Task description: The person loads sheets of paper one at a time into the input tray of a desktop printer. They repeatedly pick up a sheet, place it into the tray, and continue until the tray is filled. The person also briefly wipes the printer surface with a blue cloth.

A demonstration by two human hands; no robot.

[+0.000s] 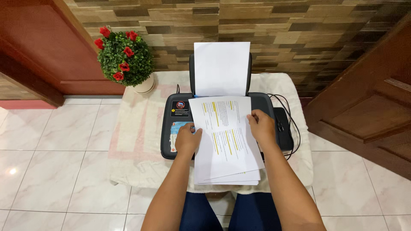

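Observation:
A black printer point(173, 128) sits on a low table draped with a pale cloth point(137, 141). Blank white sheets point(221, 68) stand upright in its rear feed tray. A small stack of printed pages point(224, 141) with yellow highlighted lines lies over the printer's front and hangs toward me. My left hand point(187, 139) grips the stack's left edge. My right hand point(262, 127) holds its right edge, with the thumb on top of the paper.
A potted green bush with red flowers point(124, 57) stands at the table's back left corner. Black cables point(291, 124) loop off the printer's right side. A wooden door point(368, 107) is on the right, white tiled floor point(55, 154) around, my knees point(227, 211) below.

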